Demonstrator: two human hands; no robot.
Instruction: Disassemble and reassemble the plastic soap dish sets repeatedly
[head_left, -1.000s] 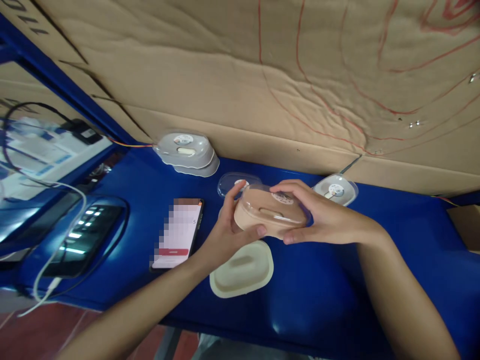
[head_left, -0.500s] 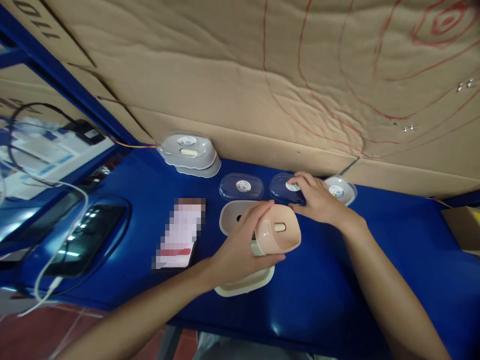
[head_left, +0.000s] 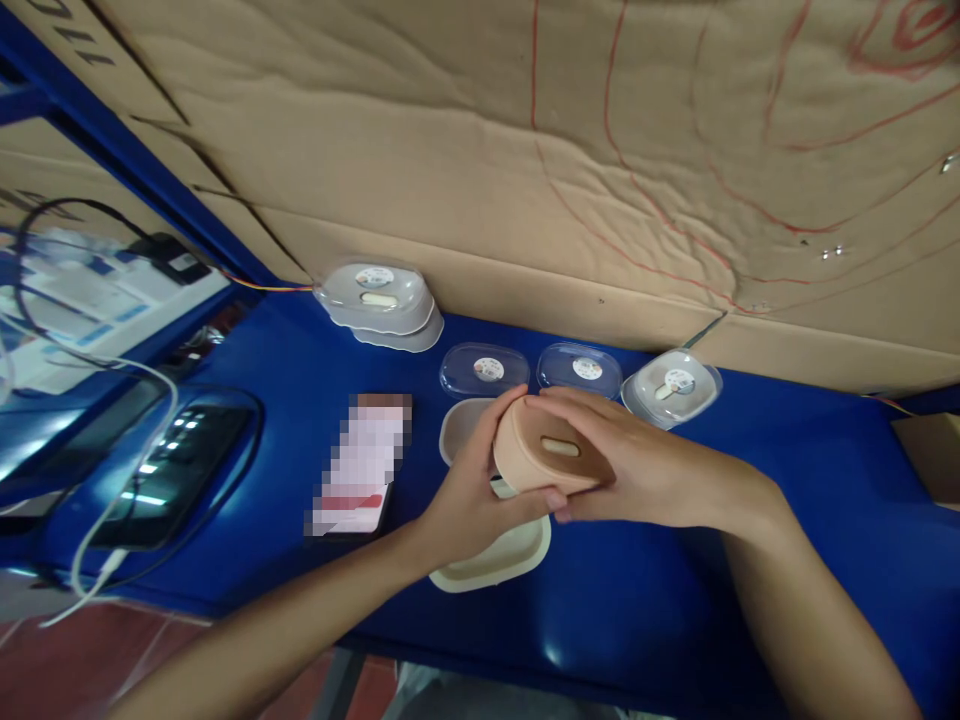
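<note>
A peach-coloured plastic container with a pale oval piece on its inner face is held up over the table between both hands. My left hand grips its left side, thumb below and fingers above. Around its right side wraps my right hand. Beneath and behind the hands lie a pale grey container and a cream tray-like piece, both partly covered. Just beyond are two clear lids with round stickers, a left lid and a right lid.
At the back left stands a stack of grey containers under a clear lid. Another lidded container sits at the back right. A phone, a dark tablet-like device and a white cable lie leftward. Cardboard walls the back.
My right hand has left the clear lid at the back and moved toward me onto the peach container, which has tilted. The right lid now lies uncovered.
</note>
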